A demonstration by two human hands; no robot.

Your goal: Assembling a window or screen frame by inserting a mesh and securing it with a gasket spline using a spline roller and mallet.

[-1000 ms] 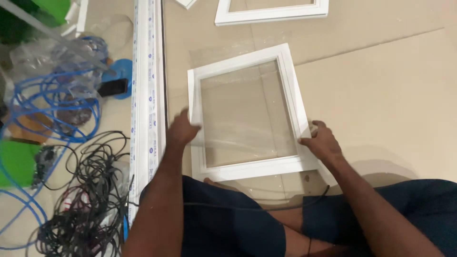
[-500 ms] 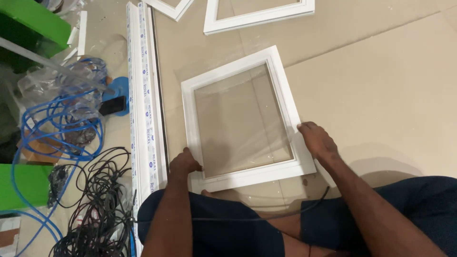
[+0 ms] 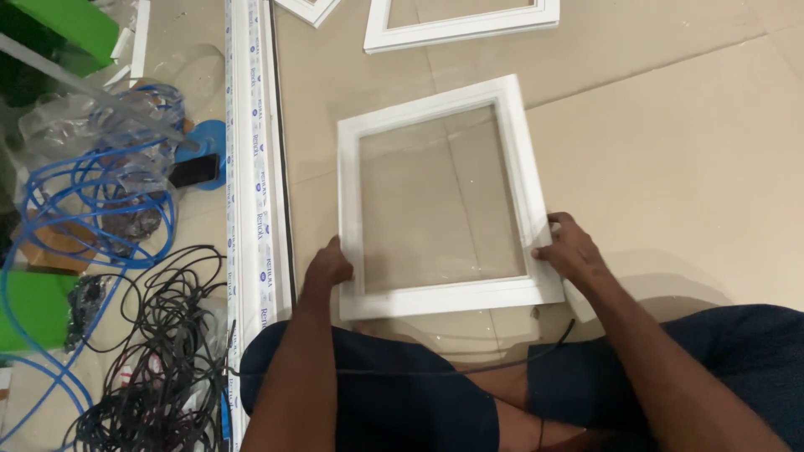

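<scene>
Far left: blue cable [image 3: 75,192] and black cable [image 3: 159,351] piled loose, a phone [image 3: 194,170] on a blue disc. Next, long white profile strip [image 3: 251,167] flat on the floor [image 3: 670,151]. Centre: white frame [image 3: 440,197] with clear pane, low over the floor in front of the crossed legs. Left hand [image 3: 328,268] closed on its left rail, right hand [image 3: 568,249] closed on the right rail near the bottom corner; a two-sided grip probably keeps it level. Floor is beige tile; more white frames [image 3: 461,21] lie at the top.

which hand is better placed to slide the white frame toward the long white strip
Right hand, probably: it grips the white frame on the side away from the long white strip; left hand sits between them.
</scene>
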